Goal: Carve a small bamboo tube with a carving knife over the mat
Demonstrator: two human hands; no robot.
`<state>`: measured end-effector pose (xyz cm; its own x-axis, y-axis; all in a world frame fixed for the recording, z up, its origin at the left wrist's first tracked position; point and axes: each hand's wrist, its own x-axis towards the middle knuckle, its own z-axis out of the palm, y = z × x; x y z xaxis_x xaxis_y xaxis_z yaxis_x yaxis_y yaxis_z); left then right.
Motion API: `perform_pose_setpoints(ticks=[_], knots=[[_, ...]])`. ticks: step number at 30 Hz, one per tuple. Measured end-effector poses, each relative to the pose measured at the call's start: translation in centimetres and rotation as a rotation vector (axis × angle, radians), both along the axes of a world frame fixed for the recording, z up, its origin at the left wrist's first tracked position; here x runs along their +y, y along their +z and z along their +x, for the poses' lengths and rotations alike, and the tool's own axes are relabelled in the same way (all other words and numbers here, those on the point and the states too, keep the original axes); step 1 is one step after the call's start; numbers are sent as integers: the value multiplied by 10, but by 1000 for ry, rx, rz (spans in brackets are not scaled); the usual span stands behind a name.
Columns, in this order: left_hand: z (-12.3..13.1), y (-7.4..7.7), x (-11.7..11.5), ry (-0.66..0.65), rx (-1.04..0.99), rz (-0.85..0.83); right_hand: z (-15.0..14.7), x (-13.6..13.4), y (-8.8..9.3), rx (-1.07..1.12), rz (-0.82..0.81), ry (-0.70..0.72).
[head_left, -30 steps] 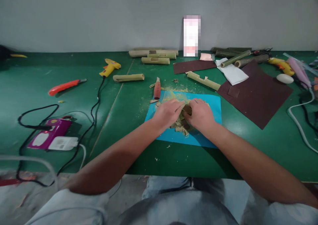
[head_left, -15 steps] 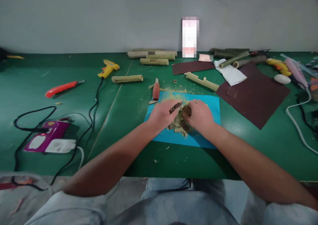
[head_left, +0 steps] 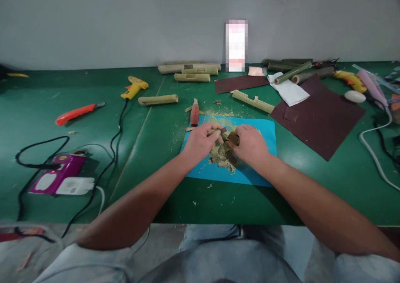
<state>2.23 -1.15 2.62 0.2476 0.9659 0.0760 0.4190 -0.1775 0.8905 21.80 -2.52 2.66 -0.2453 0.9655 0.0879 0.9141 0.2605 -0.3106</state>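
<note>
Over the blue sheet both hands work at a heap of pale shavings and small scraps. My left hand is closed, its thumb and fingers pinched at a small brown piece. Opposite it, my right hand curls around a folded brown piece, which looks like sandpaper. Just beyond my left hand lies a red-handled blade tool. A notched bamboo tube rests past the sheet's far edge.
Dark brown sheets lie at right, with a white paper on one. More bamboo tubes line the back near a propped phone. At left are a yellow glue gun, a red utility knife and a purple power strip with cables.
My left hand has drawn slightly back to the left, leaving a wider gap between the hands and more of the heap in sight. My right hand stays nearly where it was.
</note>
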Motion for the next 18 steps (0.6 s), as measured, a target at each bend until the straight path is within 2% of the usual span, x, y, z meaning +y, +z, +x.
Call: perform_pose_setpoints(ticks=[2,8,14,18], knots=[[-1,-1,1,8,73,84,0,0,0,6,11,1],[-4,-5,3,-40,399,474,1,-1,2,-14,-10,2],[-2,-9,1,-150,620,615,2,-1,1,-39,-16,16],[-5,-11,-1,-219,639,646,1,0,-2,-23,22,12]])
